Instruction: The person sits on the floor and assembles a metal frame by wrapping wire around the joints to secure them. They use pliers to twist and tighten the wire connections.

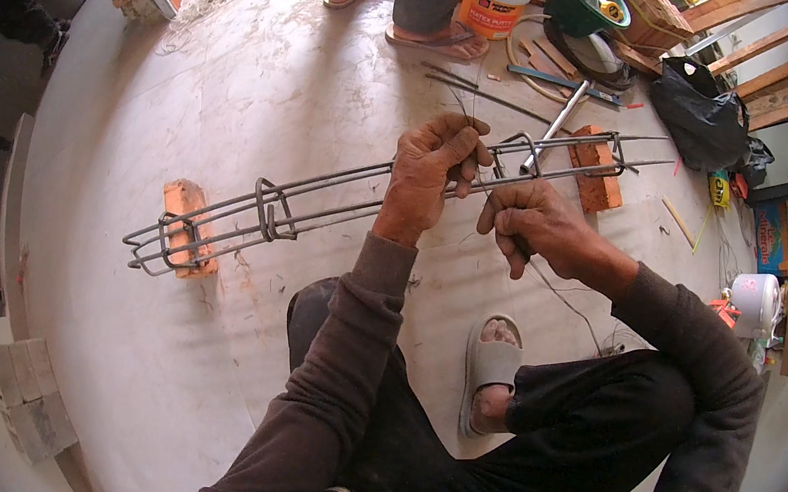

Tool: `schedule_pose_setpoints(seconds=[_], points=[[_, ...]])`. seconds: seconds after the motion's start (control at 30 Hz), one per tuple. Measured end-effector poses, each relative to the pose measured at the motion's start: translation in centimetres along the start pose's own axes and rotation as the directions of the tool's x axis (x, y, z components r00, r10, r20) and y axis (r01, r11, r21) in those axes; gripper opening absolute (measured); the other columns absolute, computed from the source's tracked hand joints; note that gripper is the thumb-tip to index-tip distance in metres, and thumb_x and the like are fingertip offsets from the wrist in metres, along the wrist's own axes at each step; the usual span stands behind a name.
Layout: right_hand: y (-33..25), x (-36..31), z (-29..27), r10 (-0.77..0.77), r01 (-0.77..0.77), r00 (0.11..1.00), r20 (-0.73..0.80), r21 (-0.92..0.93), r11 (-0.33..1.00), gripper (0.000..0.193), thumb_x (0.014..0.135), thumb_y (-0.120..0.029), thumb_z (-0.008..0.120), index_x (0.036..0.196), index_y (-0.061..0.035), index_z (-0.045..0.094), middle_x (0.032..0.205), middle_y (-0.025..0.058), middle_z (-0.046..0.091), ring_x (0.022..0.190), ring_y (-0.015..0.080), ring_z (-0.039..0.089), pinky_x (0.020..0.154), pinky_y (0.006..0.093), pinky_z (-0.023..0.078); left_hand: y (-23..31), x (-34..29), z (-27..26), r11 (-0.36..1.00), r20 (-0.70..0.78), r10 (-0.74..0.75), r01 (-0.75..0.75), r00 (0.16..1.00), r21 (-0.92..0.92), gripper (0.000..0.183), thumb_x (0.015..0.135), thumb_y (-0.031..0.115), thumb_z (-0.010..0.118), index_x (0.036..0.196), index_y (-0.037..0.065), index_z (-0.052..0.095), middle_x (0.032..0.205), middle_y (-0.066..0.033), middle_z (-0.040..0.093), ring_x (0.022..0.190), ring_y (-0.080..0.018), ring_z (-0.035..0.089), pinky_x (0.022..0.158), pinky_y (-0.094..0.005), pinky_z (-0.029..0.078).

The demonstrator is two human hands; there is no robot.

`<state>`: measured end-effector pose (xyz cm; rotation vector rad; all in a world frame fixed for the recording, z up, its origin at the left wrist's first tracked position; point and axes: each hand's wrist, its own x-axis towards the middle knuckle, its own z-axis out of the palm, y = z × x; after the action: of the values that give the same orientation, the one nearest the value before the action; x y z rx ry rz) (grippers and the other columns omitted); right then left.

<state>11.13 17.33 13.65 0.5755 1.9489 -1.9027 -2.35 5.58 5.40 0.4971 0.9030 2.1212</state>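
Observation:
A long steel rebar cage with square stirrups lies across two orange bricks, one brick at the left end and another at the right. Above its right half, my left hand pinches thin dark tie wire, whose ends stick up past the fingertips. My right hand is just to the right, its fingers curled closed around the same kind of wire. From below that hand a length of tie wire trails down toward the floor by my knee. The fingers hide exactly how the wire runs between the hands.
Another person's sandalled feet stand beyond the cage. Near them are a white-and-orange bucket, a green basin and loose bars. A black plastic bag sits at far right, and grey blocks lie at lower left.

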Motion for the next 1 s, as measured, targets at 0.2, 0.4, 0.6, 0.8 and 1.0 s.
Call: schedule_pose_setpoints(seconds=[0.2, 0.4, 0.6, 0.8, 1.0], points=[[1.7, -0.1, 0.1, 0.002, 0.002, 0.995, 0.098, -0.045, 0.999, 0.018, 0.086, -0.009, 0.05, 0.089, 0.0048, 0.062, 0.066, 0.0069, 0.059, 0.051, 0.0131, 0.06, 0.048, 0.0258, 0.051, 0.2, 0.0, 0.1, 0.997, -0.033, 0.074, -0.074, 0.997, 0.009, 0.02, 0.096, 0.02, 0.064, 0.1, 0.001, 0.065, 0.073, -0.0083, 0.066, 0.05, -0.0055, 0.053, 0.039, -0.0185, 0.039], [-0.4, 1.1, -1.1, -0.411, 0.314, 0.857, -0.31, -0.317, 0.895, 0.029, 0.087, -0.011, 0.053, 0.107, 0.0081, 0.06, 0.074, 0.0065, 0.061, 0.061, 0.0108, 0.06, 0.054, 0.0243, 0.051, 0.7, -0.3, 0.9, 0.997, 0.054, 0.046, -0.05, 0.997, 0.063, 0.02, 0.097, 0.019, 0.061, 0.098, 0.0, 0.064, 0.073, -0.0092, 0.066, 0.049, -0.006, 0.052, 0.037, -0.0194, 0.038], [-1.6, 1.9, -1.9, -0.34, 0.391, 0.814, -0.471, 0.011, 0.921, 0.029, 0.089, -0.013, 0.057, 0.11, 0.0071, 0.058, 0.073, 0.0048, 0.059, 0.058, 0.0083, 0.058, 0.047, 0.0219, 0.05, -0.2, -0.4, 2.2, 0.996, 0.078, -0.008, 0.001, 0.997, 0.085, 0.021, 0.098, 0.017, 0.058, 0.094, -0.003, 0.062, 0.071, -0.0099, 0.064, 0.051, -0.0067, 0.052, 0.038, -0.0202, 0.041], [-0.6, 2.4, -3.1, -0.324, 0.417, 0.834, -0.446, 0.125, 0.9, 0.022, 0.09, -0.012, 0.058, 0.104, 0.0046, 0.059, 0.072, 0.0044, 0.059, 0.055, 0.008, 0.055, 0.044, 0.0212, 0.047, -0.4, -0.5, 3.2, 0.993, 0.132, -0.053, 0.038, 0.99, 0.109, 0.021, 0.099, 0.021, 0.058, 0.095, 0.001, 0.062, 0.075, -0.008, 0.065, 0.053, -0.0076, 0.052, 0.041, -0.0205, 0.039], [-0.8, 2.1, -2.1, -0.406, 0.396, 0.798, -0.445, -0.119, 0.91, 0.017, 0.087, -0.01, 0.059, 0.096, 0.0043, 0.06, 0.073, 0.0045, 0.06, 0.057, 0.0083, 0.055, 0.049, 0.0232, 0.047, -1.3, -0.2, 3.0, 0.987, 0.079, 0.019, -0.032, 0.997, 0.158, 0.019, 0.098, 0.019, 0.058, 0.094, 0.001, 0.064, 0.076, -0.0059, 0.063, 0.053, -0.0077, 0.051, 0.044, -0.0212, 0.038]])
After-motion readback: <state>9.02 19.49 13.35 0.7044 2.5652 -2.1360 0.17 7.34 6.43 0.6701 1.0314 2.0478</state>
